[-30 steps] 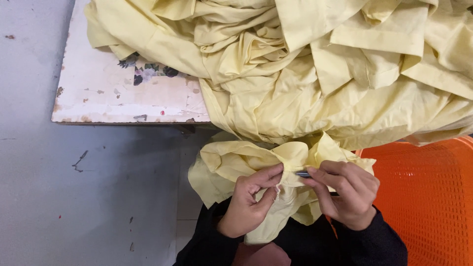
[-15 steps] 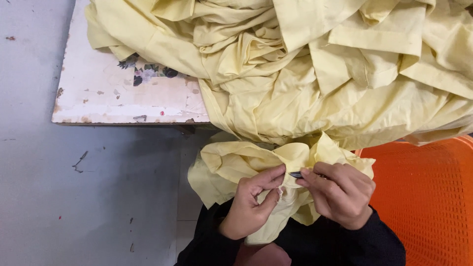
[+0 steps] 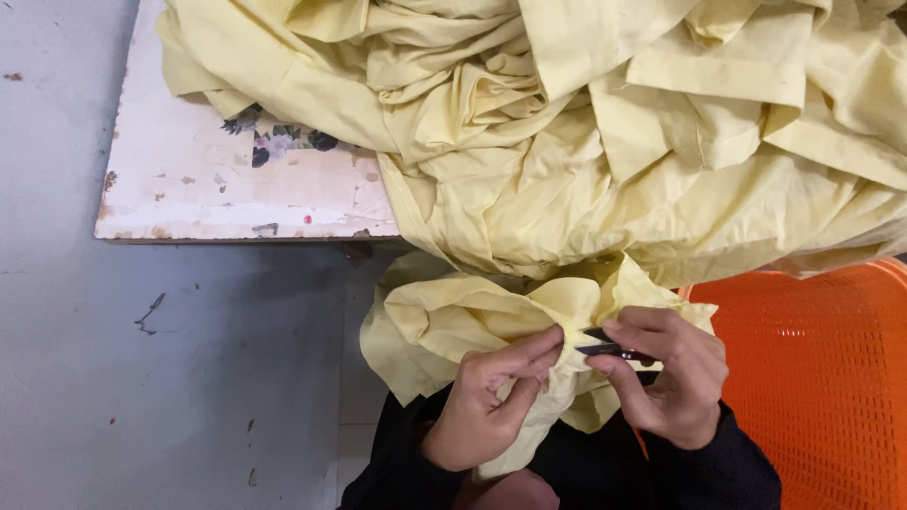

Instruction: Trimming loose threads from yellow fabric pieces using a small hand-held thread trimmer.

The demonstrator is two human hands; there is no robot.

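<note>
A large heap of pale yellow fabric [image 3: 605, 142] covers most of the worn white surface [image 3: 236, 189] and spills over its near edge into the lap. An orange mesh basket [image 3: 812, 378] stands at the right. The left hand [image 3: 491, 401] pinches a fabric fold. The right hand [image 3: 666, 378] is clamped on small dark thread snips [image 3: 605, 345], blades at the fold.

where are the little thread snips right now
In the head view, lower centre-right: the thread snips sit in the right hand, blades pointing at the yellow fabric pinched by the left hand.
</note>
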